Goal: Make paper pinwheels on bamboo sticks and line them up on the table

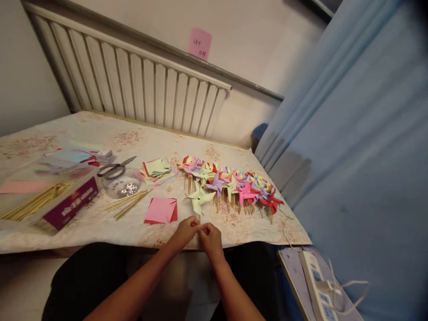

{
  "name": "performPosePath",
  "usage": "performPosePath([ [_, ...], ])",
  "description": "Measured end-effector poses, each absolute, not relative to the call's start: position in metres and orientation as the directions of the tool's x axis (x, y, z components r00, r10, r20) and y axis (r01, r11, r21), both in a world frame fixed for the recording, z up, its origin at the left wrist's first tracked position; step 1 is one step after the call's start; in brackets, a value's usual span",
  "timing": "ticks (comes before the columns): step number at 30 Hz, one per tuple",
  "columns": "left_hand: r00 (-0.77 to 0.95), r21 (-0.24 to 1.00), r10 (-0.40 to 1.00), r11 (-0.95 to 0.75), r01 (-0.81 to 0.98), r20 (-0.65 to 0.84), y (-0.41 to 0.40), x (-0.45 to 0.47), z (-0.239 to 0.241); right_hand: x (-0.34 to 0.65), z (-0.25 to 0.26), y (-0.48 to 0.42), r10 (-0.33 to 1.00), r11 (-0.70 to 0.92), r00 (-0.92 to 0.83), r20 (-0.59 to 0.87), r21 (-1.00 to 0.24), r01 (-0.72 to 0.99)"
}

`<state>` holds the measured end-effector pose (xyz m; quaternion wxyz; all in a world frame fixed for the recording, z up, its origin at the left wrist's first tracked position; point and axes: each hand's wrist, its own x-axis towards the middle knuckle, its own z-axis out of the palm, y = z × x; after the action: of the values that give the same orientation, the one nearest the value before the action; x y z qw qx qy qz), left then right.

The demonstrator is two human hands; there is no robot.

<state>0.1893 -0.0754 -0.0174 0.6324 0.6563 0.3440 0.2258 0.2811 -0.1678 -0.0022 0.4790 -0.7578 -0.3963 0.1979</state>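
Note:
A pale green paper pinwheel (199,197) lies on the table near the front edge, its thin wooden stick running down toward me. My left hand (187,231) and my right hand (211,238) meet at the lower end of that stick, both with fingers pinched together on it. A folded pink and red paper square (161,210) lies just left of my hands. A long row of finished pinwheels (234,183) in pink, purple, red and yellow stretches to the right behind the green one.
On the patterned tablecloth (100,133) are loose wooden sticks (129,201), a clear bowl of pins (122,183) with scissors (115,168) on it, a purple box (70,205), stacked paper squares (157,169). A radiator (133,84) stands behind; a blue curtain (351,133) and power strip (317,285) are right.

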Motion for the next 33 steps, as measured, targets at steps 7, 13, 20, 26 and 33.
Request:
performPosePath([
  [7,0.65,0.96,0.748,-0.063,0.274,-0.137,-0.082,0.202,-0.019,0.294,-0.019,-0.178,0.802,-0.2,0.587,0.113,-0.875,0.441],
  [13,0.632,0.922,0.774,-0.214,0.321,-0.041,-0.085,0.205,-0.017,0.297,-0.027,-0.179,0.78,-0.176,0.613,0.128,-0.895,0.41],
  [20,0.68,0.872,0.733,-0.34,0.351,0.011,-0.084,0.201,-0.007,0.297,-0.029,-0.178,0.754,-0.136,0.651,0.091,-0.947,0.29],
  [26,0.681,0.604,0.716,-0.612,0.51,0.151,-0.07,0.19,-0.008,0.305,-0.029,-0.185,0.734,-0.149,0.679,0.011,-0.973,0.176],
  [33,0.723,0.181,0.673,-0.739,0.649,0.156,-0.062,0.185,-0.014,0.325,-0.025,-0.196,0.7,-0.127,0.707,0.095,-0.959,0.254],
])
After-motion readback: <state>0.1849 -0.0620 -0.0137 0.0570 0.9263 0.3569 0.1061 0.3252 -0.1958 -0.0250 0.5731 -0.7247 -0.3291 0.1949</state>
